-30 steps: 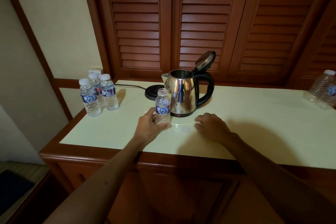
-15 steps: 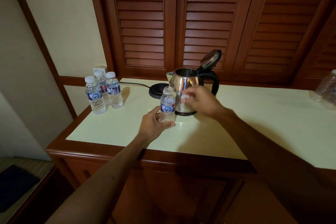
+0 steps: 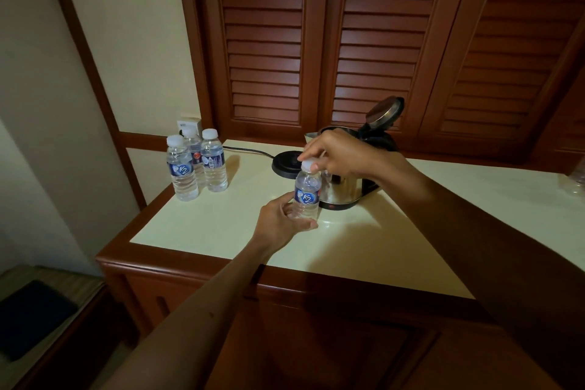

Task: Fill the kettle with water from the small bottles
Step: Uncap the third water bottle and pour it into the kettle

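A small bottle (image 3: 307, 191) stands upright on the counter (image 3: 221, 225), nearer its front edge than its back, just in front of the steel kettle (image 3: 346, 187). The left hand (image 3: 280, 225) grips the bottle's lower half, its fingers (image 3: 292, 210) curled round the far side and the thumb lying along the near side at the base. The right hand (image 3: 340, 153) comes in from above, its fingers pinching the white cap (image 3: 308, 165) at the bottle's neck (whether the cap is seated or loose cannot be told). The kettle's lid (image 3: 384, 111) is tipped up and back, and its black base (image 3: 286, 163) sits just left of it. Three more capped bottles (image 3: 196, 163) stand together at the counter's back left corner.
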